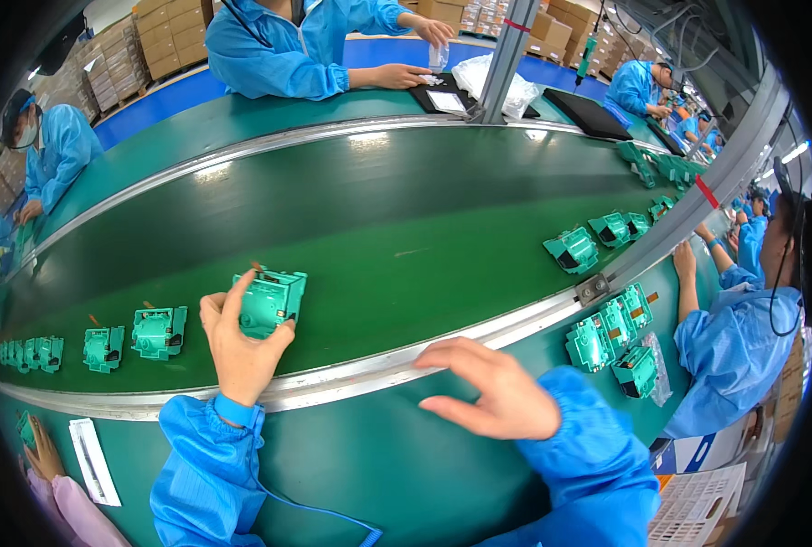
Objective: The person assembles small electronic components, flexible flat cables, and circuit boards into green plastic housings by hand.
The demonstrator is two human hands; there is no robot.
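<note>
My left hand (240, 354) is over the green conveyor belt, its thumb and fingers closed around a green plastic housing (276, 294) with a short orange ribbon cable at its top. A blue wrist strap with a coiled cord circles that wrist. My right hand (501, 390) hovers over the near side of the metal rail, fingers apart and holding nothing. To the left of the held piece, a similar green housing (160, 334) lies on the belt, and another (103, 348) sits further left. Several more trail off toward the left edge.
A metal rail (378, 372) divides the belt from my green worktop (360, 456). Several green housings (590, 343) rest at the right, near a co-worker's blue sleeve (734, 351). A slanted metal post (688, 219) rises there. Across the belt, another person's hands (433, 32) handle a small clear bag.
</note>
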